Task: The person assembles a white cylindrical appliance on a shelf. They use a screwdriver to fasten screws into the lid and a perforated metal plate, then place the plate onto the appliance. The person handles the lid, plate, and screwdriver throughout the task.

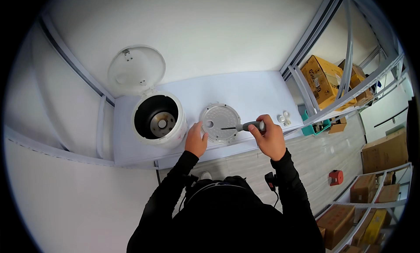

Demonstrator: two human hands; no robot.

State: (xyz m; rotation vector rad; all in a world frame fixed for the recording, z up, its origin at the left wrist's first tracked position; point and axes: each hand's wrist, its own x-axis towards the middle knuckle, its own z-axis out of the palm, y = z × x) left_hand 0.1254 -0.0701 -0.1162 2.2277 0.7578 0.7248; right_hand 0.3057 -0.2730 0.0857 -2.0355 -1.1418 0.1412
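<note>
A round translucent white plastic cover (226,110), with a round hole, small perforations and fixing points along its rim, lies on the white table. At its left edge, my left hand (196,140) has its thumb and forefinger apart, fingertips touching or just beside the rim. My right hand (269,138) is closed round the grey handle of a screwdriver (249,126). The screwdriver's dark shaft points left over the cover; whether its tip touches cannot be told. Left of the cover stands a white rice cooker (176,135), its lid (137,70) raised, with a dark interior and a metal heating plate (162,123).
Several small white round pieces (284,118) sit at the table's right end. Grey metal frames (302,93) border the workspace. To the right are cardboard boxes (323,81), a teal basket (316,129) and a red stool (336,177) on the floor.
</note>
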